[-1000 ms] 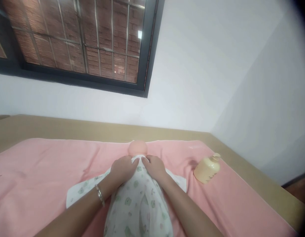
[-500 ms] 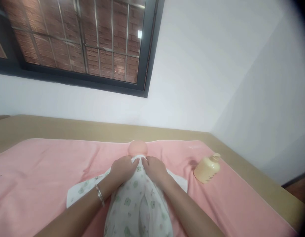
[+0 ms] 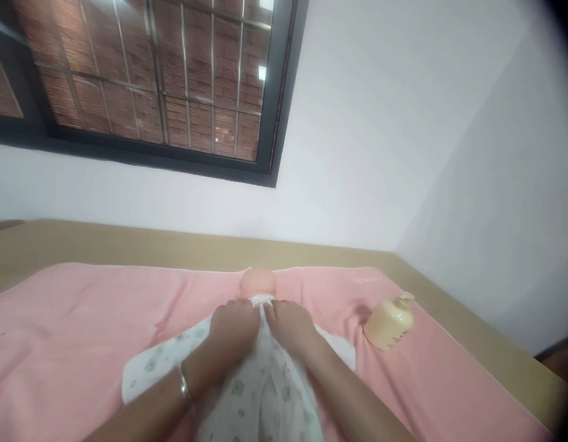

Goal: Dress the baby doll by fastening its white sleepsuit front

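A doll lies on its back with its smooth, round pink head at the far end. It wears a white baby gown with small green prints, its sleeves spread to both sides. At the collar, my left hand is closed on the left edge of the cloth, with a bracelet on that wrist. My right hand pinches the collar's other edge, right beside the left. The fingertips are partly hidden in the fabric. Below the hands the gown's front falls in folds.
The doll lies on a pink blanket spread over a tan surface. A pale yellow bottle leans tilted at the right. Behind are a white wall and a dark-framed barred window.
My left hand has turned over at the collar, its knuckles now facing up and the thumb out of sight. The right hand keeps its place. The view has tipped slightly upward.
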`<state>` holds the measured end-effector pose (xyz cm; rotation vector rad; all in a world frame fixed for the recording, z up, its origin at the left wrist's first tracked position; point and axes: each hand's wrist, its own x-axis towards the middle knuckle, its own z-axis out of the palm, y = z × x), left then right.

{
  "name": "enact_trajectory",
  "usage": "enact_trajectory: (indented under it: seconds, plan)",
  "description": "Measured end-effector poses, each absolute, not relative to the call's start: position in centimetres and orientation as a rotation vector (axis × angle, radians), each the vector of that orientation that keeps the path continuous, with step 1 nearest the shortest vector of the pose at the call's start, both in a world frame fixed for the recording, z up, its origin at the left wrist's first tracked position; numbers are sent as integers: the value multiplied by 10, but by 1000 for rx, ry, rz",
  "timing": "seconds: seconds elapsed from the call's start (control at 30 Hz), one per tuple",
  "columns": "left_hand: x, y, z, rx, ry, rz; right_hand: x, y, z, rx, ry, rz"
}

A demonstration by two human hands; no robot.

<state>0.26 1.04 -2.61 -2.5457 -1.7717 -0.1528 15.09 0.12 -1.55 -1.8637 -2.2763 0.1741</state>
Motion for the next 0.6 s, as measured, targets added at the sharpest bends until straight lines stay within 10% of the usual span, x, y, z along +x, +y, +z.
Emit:
enact_trajectory:
  seconds: [0.37,0.6]
  plan:
    - [7,5,-21,-2508,-1746,-83,163,16,-15,-1876,-2190,488]
    - [-13,27,-19,-2783,-1978,-251,140,-12,-10,-1673,-2346,-32]
